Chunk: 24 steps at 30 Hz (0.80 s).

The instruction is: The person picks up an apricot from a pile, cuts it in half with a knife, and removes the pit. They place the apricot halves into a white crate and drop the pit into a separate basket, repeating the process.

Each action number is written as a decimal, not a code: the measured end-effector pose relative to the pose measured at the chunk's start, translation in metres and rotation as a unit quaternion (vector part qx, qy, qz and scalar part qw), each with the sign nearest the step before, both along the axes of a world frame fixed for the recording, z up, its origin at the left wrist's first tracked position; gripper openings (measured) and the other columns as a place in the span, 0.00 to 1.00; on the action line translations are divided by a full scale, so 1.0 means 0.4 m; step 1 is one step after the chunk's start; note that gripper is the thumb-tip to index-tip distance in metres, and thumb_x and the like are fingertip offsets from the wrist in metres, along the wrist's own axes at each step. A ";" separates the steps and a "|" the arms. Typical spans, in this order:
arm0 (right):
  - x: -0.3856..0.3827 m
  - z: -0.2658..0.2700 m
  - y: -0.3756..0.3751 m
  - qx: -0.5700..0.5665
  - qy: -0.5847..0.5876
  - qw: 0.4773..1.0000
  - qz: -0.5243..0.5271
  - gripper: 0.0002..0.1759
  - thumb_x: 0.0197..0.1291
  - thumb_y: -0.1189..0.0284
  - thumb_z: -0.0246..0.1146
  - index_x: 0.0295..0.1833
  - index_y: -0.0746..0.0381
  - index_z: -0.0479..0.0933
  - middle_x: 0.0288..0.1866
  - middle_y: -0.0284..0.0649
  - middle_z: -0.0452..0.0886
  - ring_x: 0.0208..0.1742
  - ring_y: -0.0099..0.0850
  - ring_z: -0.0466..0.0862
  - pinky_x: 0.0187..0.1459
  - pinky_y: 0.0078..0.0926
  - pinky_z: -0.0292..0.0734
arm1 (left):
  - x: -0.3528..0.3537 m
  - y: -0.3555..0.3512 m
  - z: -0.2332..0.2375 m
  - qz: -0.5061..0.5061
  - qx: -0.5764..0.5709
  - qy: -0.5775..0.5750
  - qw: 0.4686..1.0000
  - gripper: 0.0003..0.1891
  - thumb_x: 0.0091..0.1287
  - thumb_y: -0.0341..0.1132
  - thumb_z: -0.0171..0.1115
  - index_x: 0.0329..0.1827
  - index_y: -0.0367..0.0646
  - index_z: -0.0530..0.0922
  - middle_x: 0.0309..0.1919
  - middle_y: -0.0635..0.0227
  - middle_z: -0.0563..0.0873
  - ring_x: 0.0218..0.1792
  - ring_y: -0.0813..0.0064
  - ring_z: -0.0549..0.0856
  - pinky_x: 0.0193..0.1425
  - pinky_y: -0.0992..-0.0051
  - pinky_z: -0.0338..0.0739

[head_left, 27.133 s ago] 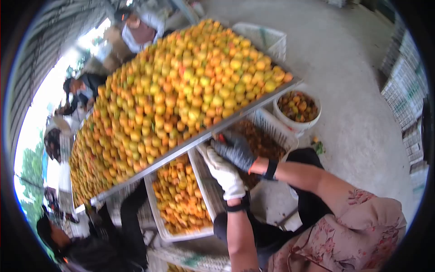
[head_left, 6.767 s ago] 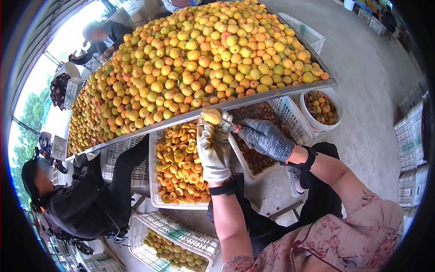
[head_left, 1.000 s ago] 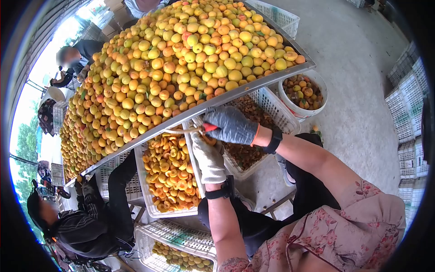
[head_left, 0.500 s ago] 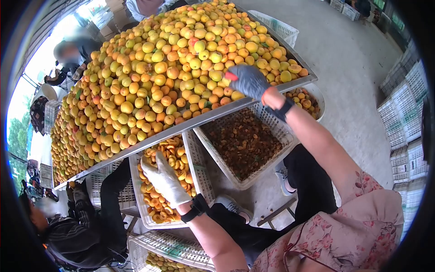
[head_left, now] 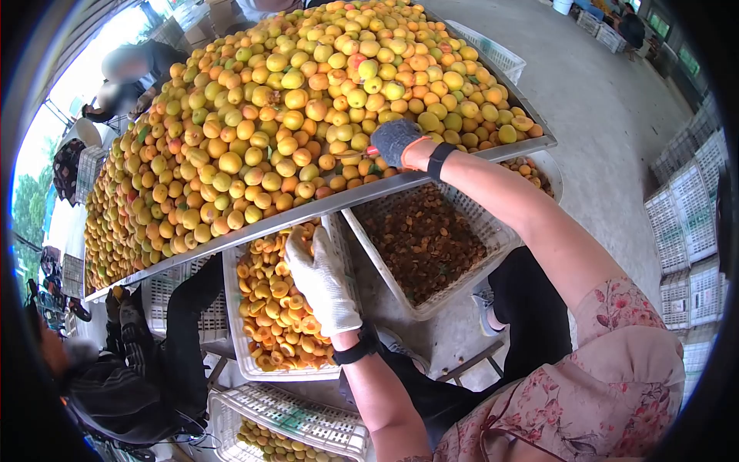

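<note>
My right hand, in a dark grey glove, is closed round a red-handled knife. Its thin blade points left, over the near edge of a heap of whole apricots. In a white glove, my left hand is over the right side of a white crate of apricot halves. Its thumb and fingers are apart, with nothing visible gripped between them. A second white crate, right of that hand, contains brown apricot stones.
The heap lies on a metal-edged table. Beneath its right corner stands a round tub of fruit. A co-worker in dark clothes sits at left; another person is behind. Stacked crates line the right side.
My left hand has moved right and slightly up from over the apricot halves, its fingers less spread. My right hand has dropped left toward the table edge, and the knife blade now shows. The view has shifted slightly.
</note>
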State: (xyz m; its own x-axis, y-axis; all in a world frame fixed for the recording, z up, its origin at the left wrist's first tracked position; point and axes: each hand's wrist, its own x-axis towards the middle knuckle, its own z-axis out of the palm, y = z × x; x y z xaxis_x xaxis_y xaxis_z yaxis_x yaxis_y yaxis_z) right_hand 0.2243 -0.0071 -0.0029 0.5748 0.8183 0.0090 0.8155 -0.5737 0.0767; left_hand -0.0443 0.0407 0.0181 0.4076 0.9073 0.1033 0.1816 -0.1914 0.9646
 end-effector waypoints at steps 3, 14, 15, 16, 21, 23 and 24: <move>0.040 0.056 -0.026 0.040 0.135 0.990 -0.021 0.13 0.45 0.70 0.64 0.38 0.63 0.81 0.34 0.47 0.84 0.35 0.44 0.84 0.35 0.43 0.77 | 0.013 -0.026 0.029 -0.021 -0.131 -0.159 0.978 0.16 0.70 0.34 0.56 0.56 0.33 0.74 0.50 0.60 0.81 0.49 0.73 0.79 0.58 0.75 0.70; -0.256 0.136 -0.190 0.381 0.304 0.860 0.149 0.29 0.48 0.62 0.74 0.54 0.64 0.75 0.42 0.48 0.82 0.42 0.39 0.83 0.43 0.33 0.77 | 0.058 -0.093 0.013 -0.249 -0.370 -0.364 0.818 0.18 0.71 0.34 0.54 0.61 0.37 0.71 0.48 0.62 0.81 0.41 0.70 0.84 0.47 0.70 0.83; -0.264 0.126 -0.198 0.383 0.305 0.859 0.151 0.29 0.48 0.62 0.74 0.54 0.64 0.75 0.42 0.48 0.82 0.42 0.39 0.83 0.43 0.33 0.77 | 0.053 -0.094 0.014 -0.235 -0.379 -0.386 0.807 0.17 0.70 0.30 0.55 0.61 0.37 0.72 0.48 0.62 0.81 0.41 0.73 0.84 0.45 0.73 0.83; -0.291 0.136 -0.206 0.416 0.325 0.842 0.114 0.29 0.49 0.61 0.74 0.54 0.64 0.75 0.43 0.47 0.82 0.43 0.38 0.83 0.45 0.33 0.77 | 0.046 -0.094 0.018 -0.236 -0.376 -0.386 0.809 0.17 0.70 0.30 0.55 0.61 0.37 0.72 0.48 0.62 0.81 0.41 0.73 0.84 0.45 0.73 0.83; -0.383 0.147 -0.255 0.482 0.376 0.786 0.097 0.19 0.60 0.66 0.67 0.53 0.65 0.75 0.44 0.43 0.83 0.45 0.33 0.83 0.47 0.29 0.77 | 0.000 -0.081 0.048 -0.217 -0.292 -0.374 0.853 0.17 0.67 0.26 0.56 0.59 0.36 0.70 0.45 0.60 0.80 0.42 0.68 0.84 0.48 0.72 0.83; -0.421 0.138 -0.284 0.515 0.370 0.765 0.114 0.14 0.63 0.70 0.63 0.51 0.65 0.76 0.40 0.43 0.83 0.42 0.32 0.83 0.43 0.28 0.77 | -0.012 -0.066 0.048 -0.239 -0.288 -0.378 0.847 0.17 0.66 0.24 0.56 0.58 0.36 0.71 0.46 0.59 0.81 0.41 0.68 0.84 0.46 0.74 0.83; -0.436 0.145 -0.300 0.493 0.453 0.739 0.081 0.13 0.63 0.70 0.63 0.50 0.66 0.77 0.40 0.44 0.83 0.41 0.33 0.83 0.42 0.28 0.76 | -0.015 -0.063 0.046 -0.260 -0.285 -0.381 0.840 0.17 0.65 0.21 0.56 0.57 0.36 0.71 0.46 0.57 0.82 0.41 0.69 0.85 0.44 0.76 0.83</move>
